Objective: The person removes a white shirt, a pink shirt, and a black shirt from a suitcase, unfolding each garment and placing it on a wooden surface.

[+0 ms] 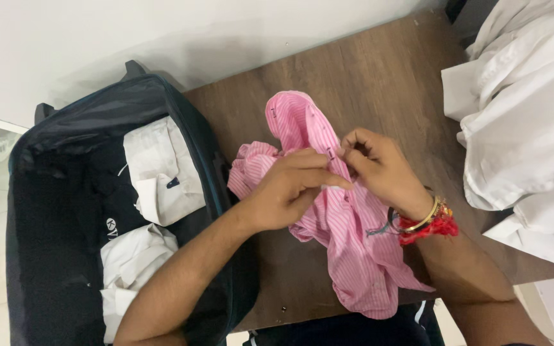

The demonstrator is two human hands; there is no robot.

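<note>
A pink striped shirt [347, 250] lies crumpled on a dark wooden table [379, 77], part of it hanging over the near edge. My left hand [290, 186] pinches the shirt's front edge near its middle. My right hand [379, 168] grips the same edge just to the right, fingers closed around a small button area. Red and gold bangles and thread circle my right wrist.
An open dark suitcase [65, 211] stands at the left, holding white folded shirts [161, 170] and dark clothes. A pile of white shirts [527, 122] covers the table's right side. A white wall runs behind.
</note>
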